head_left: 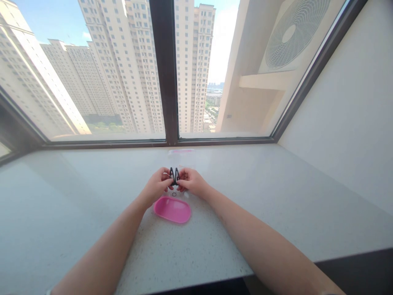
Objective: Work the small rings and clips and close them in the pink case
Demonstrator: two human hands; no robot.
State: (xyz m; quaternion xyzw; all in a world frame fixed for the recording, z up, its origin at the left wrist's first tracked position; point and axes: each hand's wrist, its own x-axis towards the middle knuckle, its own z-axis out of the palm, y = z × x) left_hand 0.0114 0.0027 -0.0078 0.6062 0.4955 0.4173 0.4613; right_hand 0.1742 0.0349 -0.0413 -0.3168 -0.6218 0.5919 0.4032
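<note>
My left hand (158, 184) pinches a black hair clip (171, 173) between thumb and fingers. A second black hair clip (177, 174) is pinched in my right hand (193, 183). The two clips look like snap clips and stand upright side by side, very close together; whether they touch I cannot tell. Just below my fingers a small dark ring (174, 194), perhaps a hair tie, lies on the sill. Nearer to me is a shallow pink oval tray (172, 209), close to my left wrist, with nothing visible in it.
Behind my hands, a clear piece with a pink strip (181, 151) lies near the window frame (170, 102). The pale speckled sill (172, 254) ends at a dark front edge. A white wall (344, 123) rises on the right. Tall buildings show through the glass.
</note>
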